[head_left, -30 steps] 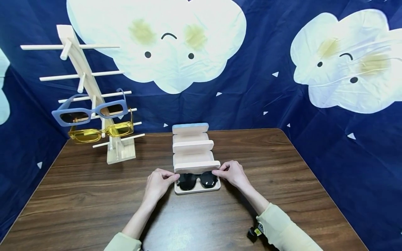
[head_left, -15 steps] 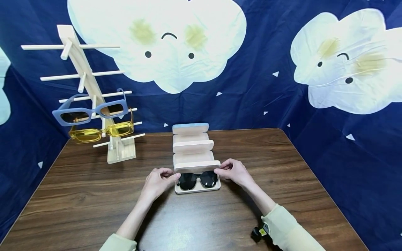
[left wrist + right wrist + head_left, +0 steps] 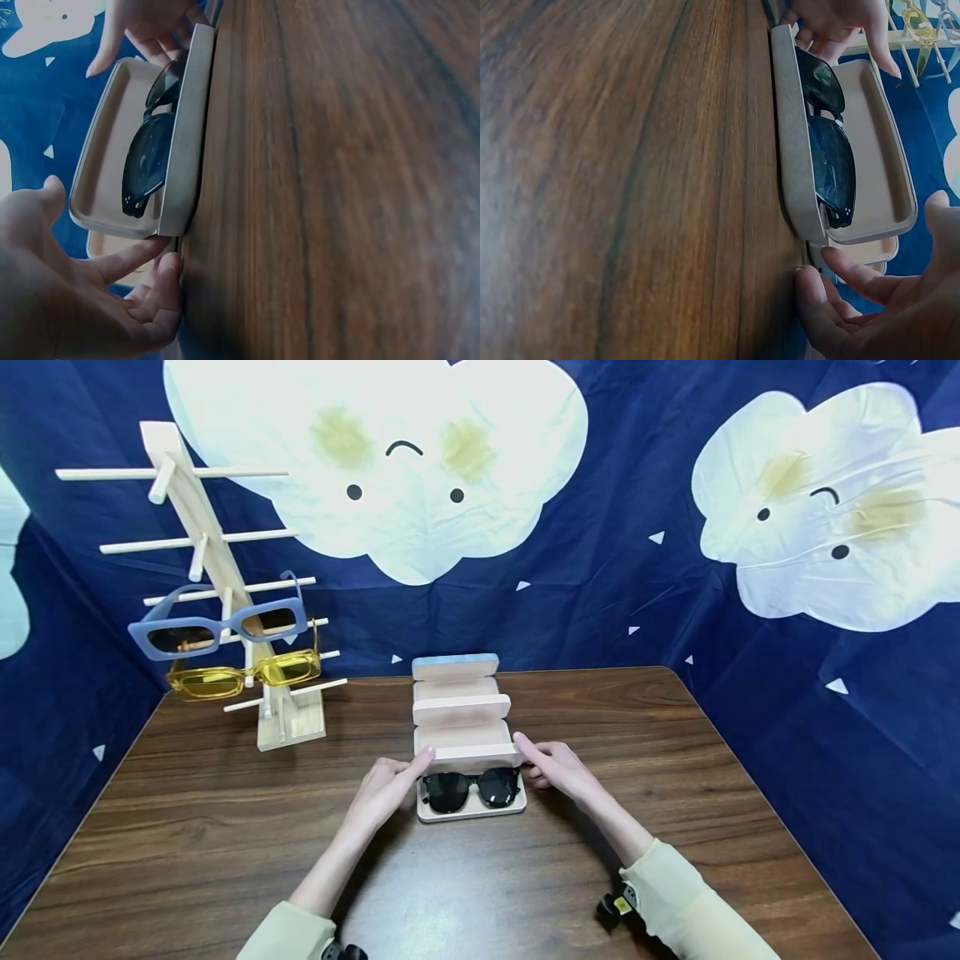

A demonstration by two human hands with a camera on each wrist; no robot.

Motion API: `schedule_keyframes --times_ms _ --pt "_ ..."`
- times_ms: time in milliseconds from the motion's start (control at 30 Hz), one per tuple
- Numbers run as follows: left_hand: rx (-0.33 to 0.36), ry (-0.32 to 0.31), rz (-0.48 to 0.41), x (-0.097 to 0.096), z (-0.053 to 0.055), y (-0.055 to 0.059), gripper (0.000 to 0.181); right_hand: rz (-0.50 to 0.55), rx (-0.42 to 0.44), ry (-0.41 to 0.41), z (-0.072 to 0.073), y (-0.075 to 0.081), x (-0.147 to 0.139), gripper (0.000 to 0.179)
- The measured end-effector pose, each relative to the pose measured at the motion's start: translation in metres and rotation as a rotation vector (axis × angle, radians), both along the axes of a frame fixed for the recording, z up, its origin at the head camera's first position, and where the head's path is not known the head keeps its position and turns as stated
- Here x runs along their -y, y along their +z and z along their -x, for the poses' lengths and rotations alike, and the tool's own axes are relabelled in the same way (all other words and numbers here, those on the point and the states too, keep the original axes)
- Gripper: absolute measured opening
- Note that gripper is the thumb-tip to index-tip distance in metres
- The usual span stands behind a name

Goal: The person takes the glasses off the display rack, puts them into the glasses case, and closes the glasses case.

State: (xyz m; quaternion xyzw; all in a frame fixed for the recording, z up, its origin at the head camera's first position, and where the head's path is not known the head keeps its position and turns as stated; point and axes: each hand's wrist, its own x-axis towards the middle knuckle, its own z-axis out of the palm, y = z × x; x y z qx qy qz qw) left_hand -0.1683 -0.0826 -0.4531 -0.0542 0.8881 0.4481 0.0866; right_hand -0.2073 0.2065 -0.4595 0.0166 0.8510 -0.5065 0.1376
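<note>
Black sunglasses (image 3: 497, 787) lie folded, lenses toward me, in the front section of a cream folding glasses case (image 3: 471, 816). At the case's left end is my left hand (image 3: 384, 792), its thumb lifted beside the raised front lid (image 3: 94, 161) and its index fingertip at the case's corner. Across from it, my right hand (image 3: 558, 770) has its thumb up near the lid's right edge, with its other fingers low by the case end (image 3: 806, 217). Neither hand grips the case or the sunglasses (image 3: 832, 165). Whether the right fingertips touch the case I cannot tell.
A wooden display rack (image 3: 288, 727) at the back left carries blue-framed sunglasses (image 3: 217, 628) and yellow sunglasses (image 3: 288, 668). More unfolded case sections (image 3: 461, 710) reach back toward the blue curtain (image 3: 585, 610). All stand on a brown wooden table (image 3: 637, 735).
Both thumbs have left the ends of the sunglasses and risen to the sides of the front lid. The sunglasses and the case stay about where they were.
</note>
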Motion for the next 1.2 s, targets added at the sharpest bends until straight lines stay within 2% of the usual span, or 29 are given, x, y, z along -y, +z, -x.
schedule_keyframes --times_ms 133,367,600,833,1200 --pt "-0.012 0.01 0.015 -0.003 0.002 -0.001 0.066 -0.034 -0.005 0.004 -0.001 0.001 0.003 0.055" --pt "-0.043 0.005 -0.003 -0.003 0.001 -0.003 0.067 -0.021 0.021 0.02 -0.001 0.003 0.002 0.051" --pt "-0.048 -0.025 -0.02 0.0 -0.002 -0.003 0.064 -0.018 0.024 0.091 -0.001 0.004 -0.003 0.048" --pt "-0.043 -0.043 -0.028 0.002 -0.003 -0.004 0.063 0.008 0.02 0.126 -0.001 0.002 -0.004 0.051" --pt "-0.041 -0.074 -0.032 0.003 -0.005 -0.005 0.061 0.002 -0.024 0.229 0.0 -0.001 -0.009 0.045"
